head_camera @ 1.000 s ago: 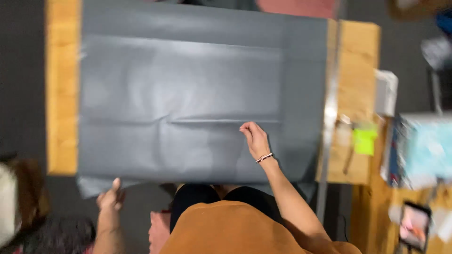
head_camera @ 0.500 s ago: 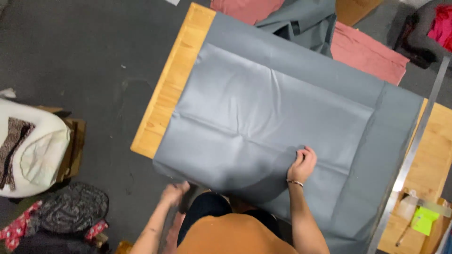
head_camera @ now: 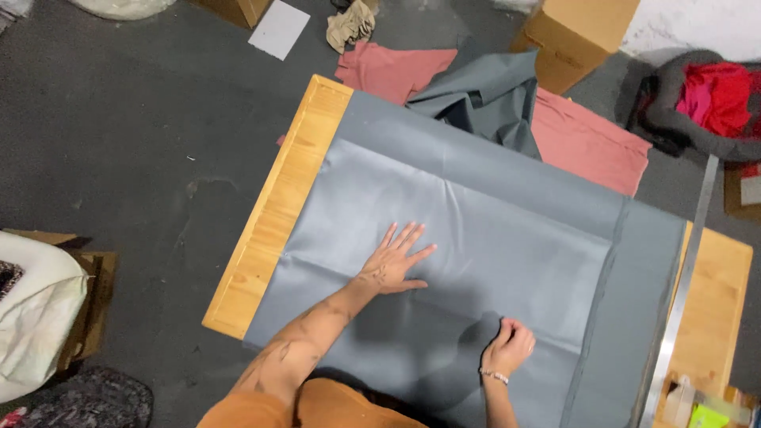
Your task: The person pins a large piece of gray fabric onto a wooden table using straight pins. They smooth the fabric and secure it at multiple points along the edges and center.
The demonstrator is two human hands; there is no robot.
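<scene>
A large grey sheet of fabric (head_camera: pixel 491 230) lies spread over a wooden table (head_camera: pixel 277 214). My left hand (head_camera: pixel 394 261) rests flat on the sheet near its middle, fingers apart. Nearer the front edge, my right hand (head_camera: pixel 509 346) is closed on the fabric, pinching a small raised fold of it. A bracelet sits on that wrist. A long metal ruler (head_camera: pixel 680 285) lies along the right side of the sheet.
Pink fabric (head_camera: pixel 587 143) and a crumpled grey piece (head_camera: pixel 483 95) hang past the table's far edge. Cardboard boxes (head_camera: pixel 579 36) stand on the floor beyond. A basket with red cloth (head_camera: pixel 713 103) is at the right. A white bag (head_camera: pixel 36 309) sits at the left.
My left hand has come up from below the table's front edge and now lies flat on the sheet. The view has swung, so the table appears tilted and further right.
</scene>
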